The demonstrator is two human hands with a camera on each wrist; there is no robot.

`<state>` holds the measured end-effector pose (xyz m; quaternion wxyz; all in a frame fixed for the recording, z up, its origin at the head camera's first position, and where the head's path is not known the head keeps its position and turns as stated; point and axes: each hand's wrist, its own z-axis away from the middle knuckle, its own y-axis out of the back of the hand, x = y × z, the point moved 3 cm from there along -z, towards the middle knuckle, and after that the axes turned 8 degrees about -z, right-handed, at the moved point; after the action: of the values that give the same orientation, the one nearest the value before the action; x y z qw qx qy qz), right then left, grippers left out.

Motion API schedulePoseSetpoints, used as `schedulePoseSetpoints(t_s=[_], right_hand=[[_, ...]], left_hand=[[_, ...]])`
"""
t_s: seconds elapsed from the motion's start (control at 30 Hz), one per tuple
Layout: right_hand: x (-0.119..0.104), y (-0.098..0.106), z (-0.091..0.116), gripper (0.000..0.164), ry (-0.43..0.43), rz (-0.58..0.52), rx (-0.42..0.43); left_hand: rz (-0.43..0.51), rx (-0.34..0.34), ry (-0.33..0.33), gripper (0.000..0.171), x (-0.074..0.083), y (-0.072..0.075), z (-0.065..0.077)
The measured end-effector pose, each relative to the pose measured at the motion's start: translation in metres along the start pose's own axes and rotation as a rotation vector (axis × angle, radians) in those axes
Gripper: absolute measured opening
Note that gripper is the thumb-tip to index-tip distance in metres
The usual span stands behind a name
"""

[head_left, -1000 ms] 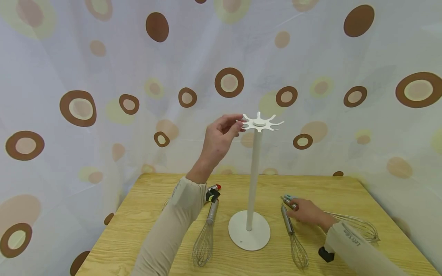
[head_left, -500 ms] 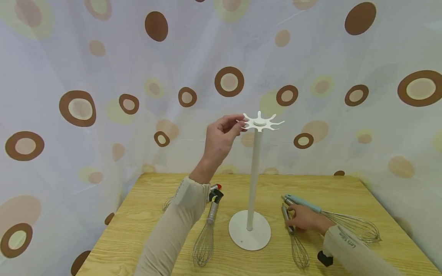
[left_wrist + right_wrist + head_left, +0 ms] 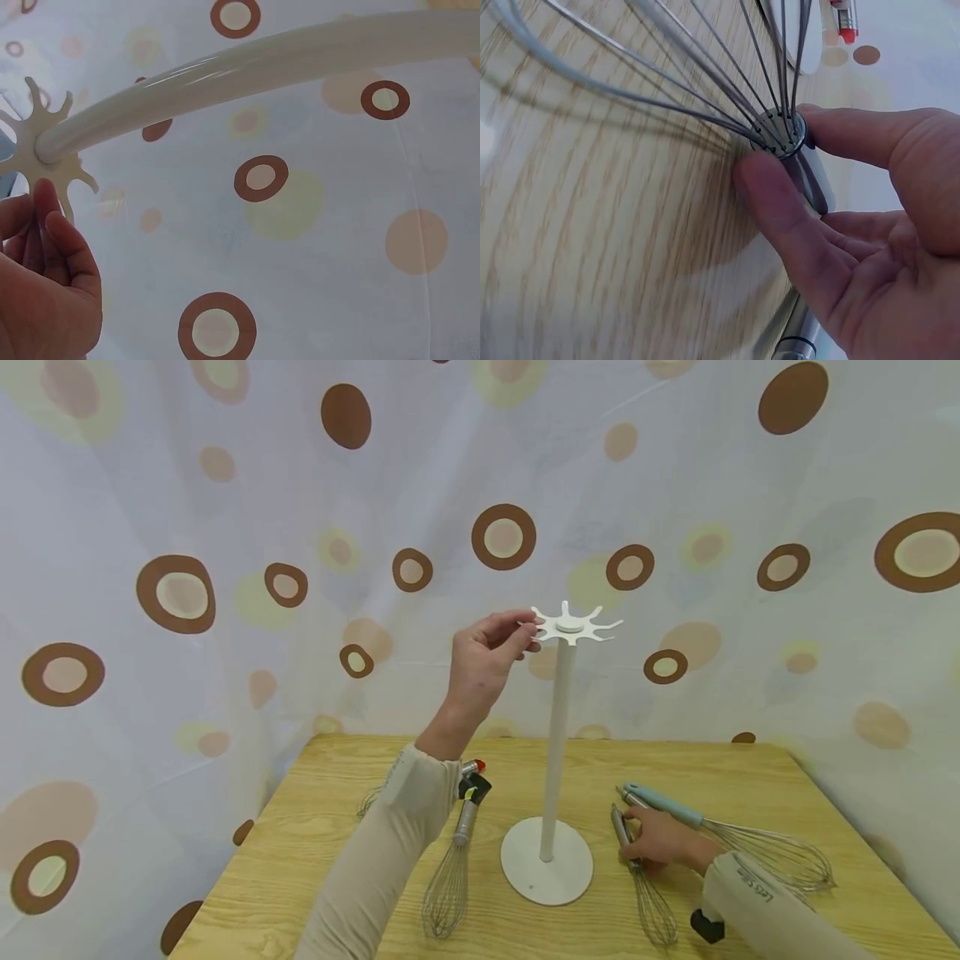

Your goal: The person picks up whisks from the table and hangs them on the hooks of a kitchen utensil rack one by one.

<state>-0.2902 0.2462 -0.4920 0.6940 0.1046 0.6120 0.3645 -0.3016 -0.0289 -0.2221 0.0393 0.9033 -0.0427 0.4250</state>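
Observation:
A white stand [image 3: 556, 752] rises from the table, with a ring of hooks [image 3: 569, 625] at its top. My left hand [image 3: 480, 664] pinches one of the hooks at the left side; the left wrist view shows fingertips on the hook's flat piece [image 3: 46, 161]. Low on the right, my right hand [image 3: 663, 843] grips a small steel whisk [image 3: 654, 906] that lies on the table. In the right wrist view, thumb and fingers [image 3: 776, 214] close round its metal handle [image 3: 814, 176], just behind the wires [image 3: 705, 90].
Right behind the right hand lie a big whisk with a teal handle [image 3: 666, 804] and another steel handle [image 3: 628, 793]. Left of the stand's round base [image 3: 525, 877] is another steel whisk [image 3: 447, 893]. A red-tipped handle [image 3: 474, 767] sits partly behind the left sleeve.
My right hand has moved slightly left and nearer, off the teal-handled whisk, and has taken hold of the small steel whisk. The left hand keeps its pinch on the hook.

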Motion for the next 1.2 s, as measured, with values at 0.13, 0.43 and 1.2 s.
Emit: schedulePoseSetpoints(t_s=[0.13,0.43,1.2], right_hand=[[-0.003,-0.001,0.000,0.074,0.002,-0.041,-0.011],[-0.008,-0.001,-0.001,0.073,0.042,-0.089,-0.040],[-0.073,0.034,0.006,0.064,0.337,-0.185,0.177]], left_hand=[[-0.003,0.001,0.009,0.022,0.000,-0.001,0.000],[-0.003,0.001,0.015,0.021,-0.002,0.002,0.001],[0.011,0.018,0.009,0.021,-0.002,-0.002,0.002]])
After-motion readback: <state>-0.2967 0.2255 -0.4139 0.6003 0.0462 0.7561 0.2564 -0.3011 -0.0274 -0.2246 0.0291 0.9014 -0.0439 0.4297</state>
